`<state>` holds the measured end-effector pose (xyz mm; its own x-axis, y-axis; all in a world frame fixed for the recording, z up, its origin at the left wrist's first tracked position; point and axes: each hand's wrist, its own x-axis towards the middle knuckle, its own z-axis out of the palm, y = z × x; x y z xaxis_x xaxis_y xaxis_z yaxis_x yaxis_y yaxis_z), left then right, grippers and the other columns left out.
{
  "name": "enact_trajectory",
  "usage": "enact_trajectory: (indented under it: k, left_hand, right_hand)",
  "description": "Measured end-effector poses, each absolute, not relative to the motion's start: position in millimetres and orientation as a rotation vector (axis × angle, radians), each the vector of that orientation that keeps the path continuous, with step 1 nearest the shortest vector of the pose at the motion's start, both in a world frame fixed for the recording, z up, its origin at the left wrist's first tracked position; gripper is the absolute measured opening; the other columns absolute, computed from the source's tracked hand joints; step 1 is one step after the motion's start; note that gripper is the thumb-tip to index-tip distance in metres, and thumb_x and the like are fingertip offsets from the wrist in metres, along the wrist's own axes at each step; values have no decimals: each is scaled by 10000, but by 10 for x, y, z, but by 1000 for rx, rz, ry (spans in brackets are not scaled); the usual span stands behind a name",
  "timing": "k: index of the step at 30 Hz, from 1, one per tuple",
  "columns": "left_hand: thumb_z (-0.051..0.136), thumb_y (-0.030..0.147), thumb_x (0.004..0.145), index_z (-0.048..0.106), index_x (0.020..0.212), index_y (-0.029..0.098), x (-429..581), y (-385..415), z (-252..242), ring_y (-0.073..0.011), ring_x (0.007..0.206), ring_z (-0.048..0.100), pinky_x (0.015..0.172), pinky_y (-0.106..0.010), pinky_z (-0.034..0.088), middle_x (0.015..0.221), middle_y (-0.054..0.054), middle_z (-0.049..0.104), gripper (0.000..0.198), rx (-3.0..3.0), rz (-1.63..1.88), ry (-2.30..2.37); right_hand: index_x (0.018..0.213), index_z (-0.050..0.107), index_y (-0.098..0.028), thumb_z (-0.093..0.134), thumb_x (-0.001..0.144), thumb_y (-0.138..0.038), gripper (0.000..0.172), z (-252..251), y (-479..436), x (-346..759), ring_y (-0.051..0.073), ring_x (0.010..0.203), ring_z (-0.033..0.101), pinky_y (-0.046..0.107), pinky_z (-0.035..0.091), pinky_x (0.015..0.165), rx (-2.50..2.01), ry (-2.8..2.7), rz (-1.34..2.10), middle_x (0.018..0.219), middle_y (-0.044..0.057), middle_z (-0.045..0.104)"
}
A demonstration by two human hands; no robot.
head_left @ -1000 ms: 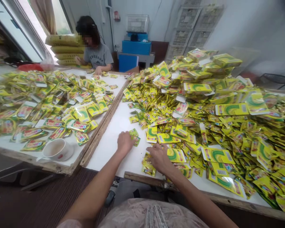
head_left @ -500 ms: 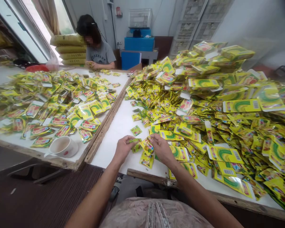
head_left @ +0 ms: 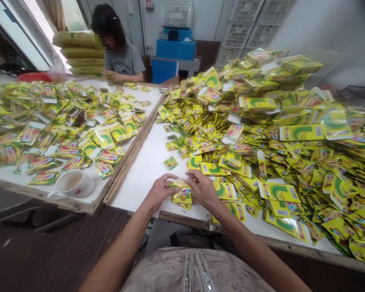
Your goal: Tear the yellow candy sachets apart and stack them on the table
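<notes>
Near the front edge of the white table, my left hand (head_left: 159, 192) and my right hand (head_left: 201, 190) pinch the top of a small yellow packet (head_left: 181, 196) between them, one at each upper side. Its printed face is towards me, and another packet partly shows beneath it. A lone green packet (head_left: 170, 162) lies on the table just beyond my hands. Flat yellow boxes (head_left: 225, 190) lie close to the right of my right hand.
A large heap of yellow packets (head_left: 292, 162) and boxes covers the right. More boxes are spread over the left table, with a white cup (head_left: 69, 182) near its front edge. Wooden strips (head_left: 136, 146) divide the tables. Across them sits a person (head_left: 124, 61) beside stacked sacks (head_left: 82, 52).
My hands have come closer together. The two packets they held apart are now brought together, with the yellow one in front. The view has shifted slightly.
</notes>
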<state>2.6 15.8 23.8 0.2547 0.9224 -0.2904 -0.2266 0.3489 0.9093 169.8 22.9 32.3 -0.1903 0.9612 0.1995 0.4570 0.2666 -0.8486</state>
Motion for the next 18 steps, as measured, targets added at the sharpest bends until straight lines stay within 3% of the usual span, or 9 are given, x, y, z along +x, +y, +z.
enact_trajectory:
  k: [4,7,10,14,16,18]
  left_hand:
    - [829,294,492,557,901,150,124,154,212,-133,555,604,561,-234,446,633,5,662,512,844,963,1012]
    - [823,320,499,539,887,152,268,177,237,-123,520,586,536,-226,437,592,26,637,510,867,964,992]
    - [760,397,591,519,932,164,433,226,313,-121,536,581,554,-234,442,593,36,612,479,996,955,987]
    - [693,424,672,525,1040,178,702,285,427,-206,838,618,759,-339,474,900,-64,663,474,1589,946,1131]
    - [715,426,648,524,1112,168,870,294,444,-271,1043,548,907,-415,412,1110,-123,616,564,2035,877,1108]
    - [758,389,607,497,1188,150,1033,297,419,-316,1150,470,958,-455,366,1219,-159,559,680,2395,714,1000]
  right_hand:
    - [952,550,-187,693,654,-400,393,291,35,1700,163,696,554,281,453,625,-1528,-1550,1081,772,11,606]
    - [856,571,-185,704,641,-380,320,296,-72,1750,166,706,570,289,460,641,-1515,-1444,1196,752,0,629]
    - [859,594,-174,706,648,-391,323,358,-131,1934,170,683,598,297,484,623,-1409,-1226,1249,761,17,662]
    - [910,652,-178,713,658,-392,336,467,-215,2373,213,780,641,354,518,700,-1387,-1026,1032,869,53,704]
    - [919,668,-187,706,671,-389,322,488,-258,2603,219,817,644,370,516,736,-1442,-949,823,911,53,708]
    - [894,681,-188,705,671,-389,300,482,-298,2795,217,809,640,360,514,717,-1514,-920,642,901,47,710]
